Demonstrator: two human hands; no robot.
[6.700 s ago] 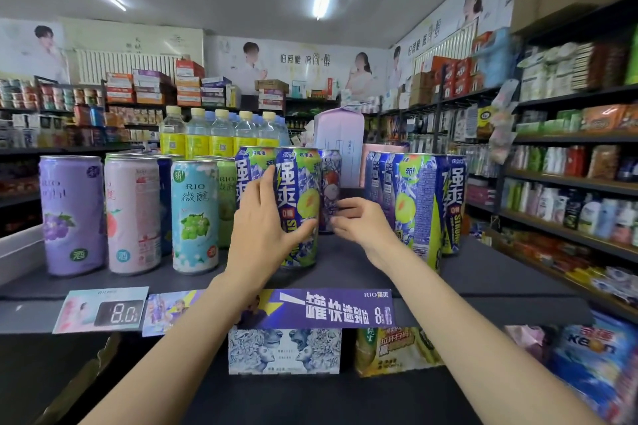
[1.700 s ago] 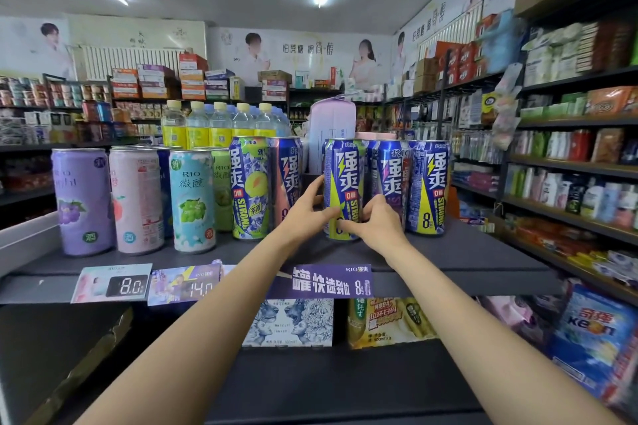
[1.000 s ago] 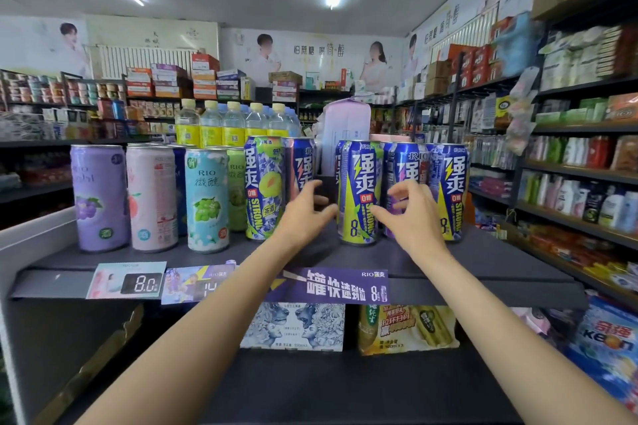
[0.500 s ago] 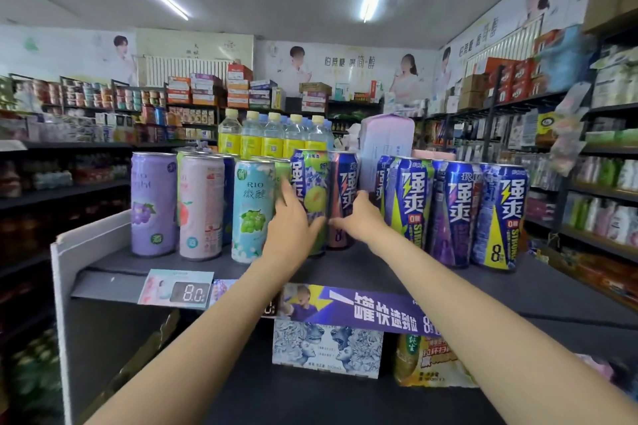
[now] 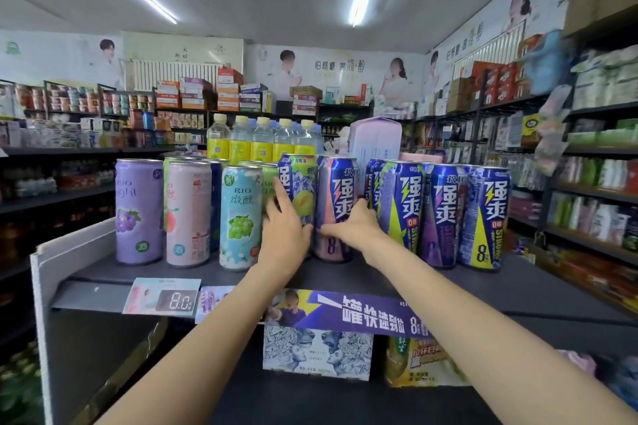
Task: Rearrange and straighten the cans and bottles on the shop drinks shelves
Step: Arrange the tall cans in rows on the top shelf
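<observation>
On the dark top shelf [image 5: 538, 290] a row of tall cans stands upright, and both hands work at the middle of it. The left hand [image 5: 284, 235] rests against the near left side of the green-and-purple can [image 5: 299, 190], its index finger stretched up along the can's left edge and the thumb lying low toward the neighbouring can; the fingers look extended rather than wrapped, so it presses the can more than it grips it. Just to the right, touching or nearly touching that can, stands the blue-and-pink can [image 5: 334, 207]. The right hand [image 5: 352, 226] is curled round its lower half, thumb across the near face and fingers reaching behind its right side, between it and the blue-and-yellow can [image 5: 397, 207] next along. Further right stand a purple-and-blue can [image 5: 443, 217] and another blue can with a yellow wedge [image 5: 483, 217], close together. Left of the hands are a pale blue grape can [image 5: 240, 217], a pink can [image 5: 188, 214] and a lilac can [image 5: 139, 210], each slightly apart. Behind the row, yellow-labelled bottles [image 5: 262, 145] stand at the far side. A price tag [image 5: 162, 297] and a purple banner [image 5: 348, 314] hang on the shelf's near edge.
</observation>
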